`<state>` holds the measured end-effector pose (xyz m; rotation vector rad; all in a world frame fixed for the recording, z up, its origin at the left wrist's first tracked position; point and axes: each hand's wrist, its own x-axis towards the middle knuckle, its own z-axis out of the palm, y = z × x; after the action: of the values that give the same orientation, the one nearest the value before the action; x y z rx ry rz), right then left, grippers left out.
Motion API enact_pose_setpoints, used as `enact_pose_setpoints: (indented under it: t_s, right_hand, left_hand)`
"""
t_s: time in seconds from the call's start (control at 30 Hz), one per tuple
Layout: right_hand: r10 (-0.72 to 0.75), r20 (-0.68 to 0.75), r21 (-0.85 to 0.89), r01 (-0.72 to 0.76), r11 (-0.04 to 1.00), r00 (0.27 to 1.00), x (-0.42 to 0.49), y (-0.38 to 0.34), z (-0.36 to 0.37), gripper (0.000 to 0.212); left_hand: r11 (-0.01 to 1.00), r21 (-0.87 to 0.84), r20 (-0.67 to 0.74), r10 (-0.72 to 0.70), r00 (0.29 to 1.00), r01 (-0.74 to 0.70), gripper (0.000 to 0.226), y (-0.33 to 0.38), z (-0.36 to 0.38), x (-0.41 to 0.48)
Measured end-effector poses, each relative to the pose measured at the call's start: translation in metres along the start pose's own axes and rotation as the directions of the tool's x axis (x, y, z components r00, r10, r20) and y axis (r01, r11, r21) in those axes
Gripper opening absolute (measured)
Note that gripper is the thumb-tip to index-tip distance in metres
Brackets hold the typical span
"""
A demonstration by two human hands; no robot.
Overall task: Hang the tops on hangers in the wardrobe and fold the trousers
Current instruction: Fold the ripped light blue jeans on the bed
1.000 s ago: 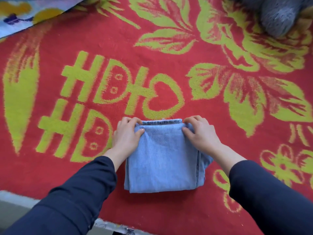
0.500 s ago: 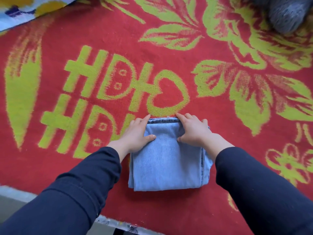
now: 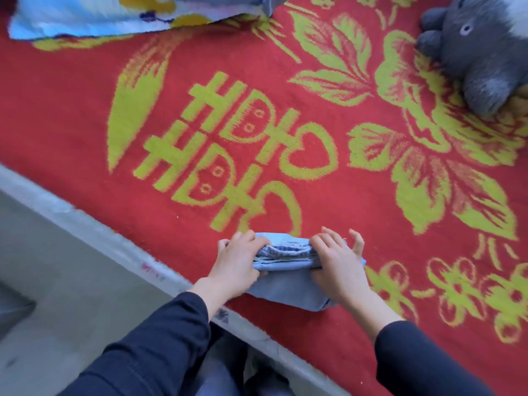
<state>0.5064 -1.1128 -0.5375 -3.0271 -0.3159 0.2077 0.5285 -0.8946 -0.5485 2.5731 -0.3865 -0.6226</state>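
We observe one item of the task in view: the folded jeans (image 3: 288, 277), a compact light-blue denim bundle. It lies on the red blanket (image 3: 328, 195) near the blanket's near edge, just below the yellow-green double character woven into the fabric. The far end of the bundle is raised, so that its stacked folded layers face the camera.

Left hand (image 3: 235, 267): we see it clamped on the left end of the bundle. The fingers (image 3: 243, 238) curl over the top of the raised layers; whether the thumb lies under the bundle we cannot tell. The grip is closed on the denim.

Right hand (image 3: 338, 267): we see it on the right end of the bundle, palm pressed against the denim. The grip is only partly closed: several fingers rest on the top fold, while one outer finger (image 3: 358, 241) stands spread and clear of the cloth. Both forearms wear dark navy sleeves (image 3: 160, 344).

Surroundings: the blanket carries yellow-green leaf and flower motifs. A grey plush toy (image 3: 477, 50) lies on it at the far right corner, well apart from the jeans. A pale blue patterned cloth (image 3: 114, 15) lies along the far left edge. A grey border (image 3: 114, 241) runs diagonally along the blanket's near edge, with grey floor (image 3: 57, 295) beyond it to the left.
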Motion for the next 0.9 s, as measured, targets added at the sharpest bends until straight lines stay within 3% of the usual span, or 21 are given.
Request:
enact_pose_setpoints:
  t_s: [0.13, 0.23, 0.4, 0.53, 0.7, 0.9]
  right_hand:
    - [-0.184, 0.106, -0.014, 0.186, 0.982, 0.977, -0.037, -0.023, -0.052, 0.022]
    - [-0.277, 0.141, 0.004, 0.279, 0.96, 0.95, -0.06, -0.052, -0.084, 0.023]
    - [-0.422, 0.149, 0.085, 0.414, 0.906, 0.894, -0.094, -0.126, -0.11, 0.022]
    - [-0.52, 0.173, 0.145, 0.501, 0.853, 0.836, -0.108, -0.215, -0.118, 0.036]
    - [-0.672, 0.261, 0.127, 0.666, 0.735, 0.693, -0.121, -0.347, -0.121, 0.037]
    - [-0.81, 0.322, 0.097, 0.834, 0.543, 0.49, -0.169, -0.53, -0.101, 0.038]
  left_hand:
    - [0.997, -0.003, -0.064, -0.08, 0.995, 0.08, 0.049, 0.019, -0.024, -0.083]
    - [0.984, -0.049, -0.166, -0.179, 0.97, 0.173, 0.048, 0.027, -0.034, -0.147]
    - [0.927, -0.115, -0.307, -0.375, 0.875, 0.358, 0.047, 0.017, -0.043, -0.256]
    - [0.825, -0.23, -0.352, -0.565, 0.746, 0.516, 0.032, -0.011, -0.054, -0.34]
    - [0.736, -0.295, -0.35, -0.676, 0.648, 0.609, 0.024, -0.069, -0.064, -0.455]
    - [0.619, -0.348, -0.372, -0.78, 0.503, 0.704, 0.035, -0.151, -0.059, -0.609]
